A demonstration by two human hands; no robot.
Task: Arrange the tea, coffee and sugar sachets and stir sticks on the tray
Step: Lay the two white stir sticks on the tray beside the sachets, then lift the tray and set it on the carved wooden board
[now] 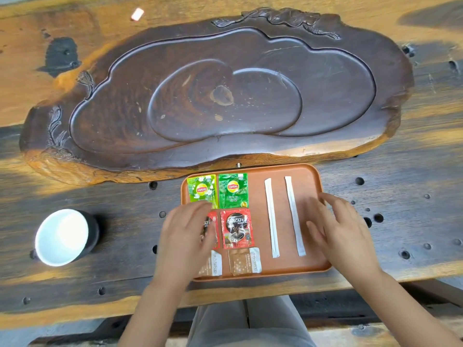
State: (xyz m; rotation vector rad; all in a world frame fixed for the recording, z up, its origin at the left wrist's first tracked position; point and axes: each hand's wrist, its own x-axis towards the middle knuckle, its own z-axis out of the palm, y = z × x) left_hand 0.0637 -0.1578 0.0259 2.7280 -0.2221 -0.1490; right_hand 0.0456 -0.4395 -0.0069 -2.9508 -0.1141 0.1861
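An orange-brown tray (pixel 310 261) lies at the table's near edge. On its left half, two green Lipton tea sachets (pixel 202 191) (pixel 233 190) sit side by side at the back. Below them are two red Nescafe coffee sachets (pixel 237 228), the left one (pixel 211 222) partly under my left hand (pixel 186 236). Two brown sugar sachets (pixel 244 264) (pixel 213 265) lie at the front. Two white wrapped stir sticks (pixel 271 216) (pixel 295 215) lie parallel on the right half. My right hand (pixel 335 226) hovers over the tray's right edge, fingers spread, holding nothing.
A large dark carved wooden tea board (pixel 350 116) fills the table behind the tray. A dark cup with a white inside (pixel 62 236) stands to the left. A small white-pink object (pixel 137 14) lies far back left. The wooden table (pixel 413 196) has several holes.
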